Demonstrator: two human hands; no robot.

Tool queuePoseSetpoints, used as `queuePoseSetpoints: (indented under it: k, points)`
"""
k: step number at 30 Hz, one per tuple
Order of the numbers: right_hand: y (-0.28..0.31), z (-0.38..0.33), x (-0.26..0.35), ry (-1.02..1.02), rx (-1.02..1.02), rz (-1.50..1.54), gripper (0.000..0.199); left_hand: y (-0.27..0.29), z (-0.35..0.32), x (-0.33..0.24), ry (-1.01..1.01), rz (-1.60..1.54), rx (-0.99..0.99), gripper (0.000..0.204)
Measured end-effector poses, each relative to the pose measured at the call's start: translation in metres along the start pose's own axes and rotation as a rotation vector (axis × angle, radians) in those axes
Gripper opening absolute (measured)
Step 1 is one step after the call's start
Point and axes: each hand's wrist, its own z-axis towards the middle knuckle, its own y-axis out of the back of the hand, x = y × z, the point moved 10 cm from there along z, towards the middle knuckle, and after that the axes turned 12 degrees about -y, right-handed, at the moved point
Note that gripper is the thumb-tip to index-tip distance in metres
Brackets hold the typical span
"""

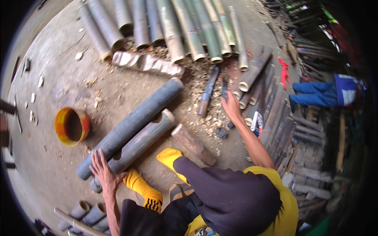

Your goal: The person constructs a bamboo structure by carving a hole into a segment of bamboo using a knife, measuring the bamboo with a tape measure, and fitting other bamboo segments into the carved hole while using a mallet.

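A thick grey bamboo tube (134,124) lies slantwise before me. My left hand (105,171) rests on its near-left end, fingers stretched and spread. Alongside it is a second bamboo tube (141,142) with notches cut into its upper side. My right hand (231,103) is reached out to the right, its fingers closed round the near end of a dark, narrow blade-like tool (225,83); the exact kind is unclear. Just left of that hand, a dark-bladed knife (208,92) lies on the wood chips. A short log (193,143) lies by my yellow-socked foot (170,156).
Several green and grey bamboo poles (189,33) lie at the far side, near a rough pale block (147,64). An orange-yellow container (72,126) stands left. More bamboo (271,110) is stacked right, where a person in blue trousers (317,93) stands. Wood chips (195,106) litter the floor.
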Motion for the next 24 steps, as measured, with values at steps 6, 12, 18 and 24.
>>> queuePoseSetpoints:
  k: [6,12,18,24]
  points:
    - [-0.097,0.071,-0.087,-0.305,0.118,-0.378,0.037,-0.007,0.012,0.02,0.002,0.026,0.097,0.125]
    - [-0.071,0.085,-0.149,-0.413,-0.072,-0.362,0.068,-0.003,0.028,0.035,-0.061,-0.01,0.026,0.123]
    - [0.025,0.034,-0.059,-0.229,-0.038,0.1,0.048,-0.001,-0.001,0.047,0.051,-0.095,-0.028,0.12]
    - [0.172,0.071,-0.022,-0.251,-0.128,0.191,0.025,-0.015,0.005,0.036,0.04,-0.131,-0.179,0.109]
